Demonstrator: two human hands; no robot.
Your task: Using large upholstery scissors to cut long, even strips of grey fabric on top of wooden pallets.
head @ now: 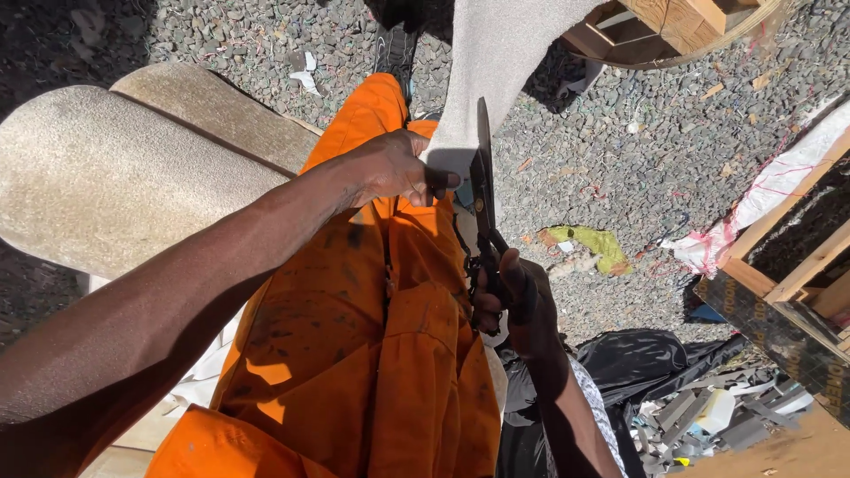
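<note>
Left hand pinched the lower edge of a pale grey strip of thick fabric, fingers closed on it, thumb and forefinger pressed to the cloth just at nine o'clock of the blade. Right hand wrapped around the dark handles of long black metal shears, fingers curled shut on them, blades pointed up toward twelve o'clock and lying against the fabric's edge; could not tell whether the blades stood parted or together. Fabric strip hung from the top of the view at one o'clock down to the middle, between the two hands. Below both hands, bright orange work trousers, stained with dark smears, stretched from the centre toward six o'clock. At nine o'clock, a large beige upholstered roll lay on grey gravel ground. At three o'clock, a crumpled yellow-green scrap on the gravel; further toward three, a wooden frame with white sheeting. At five o'clock, black plastic sheeting and grey offcuts. At one o'clock, a round wooden spool.
</note>
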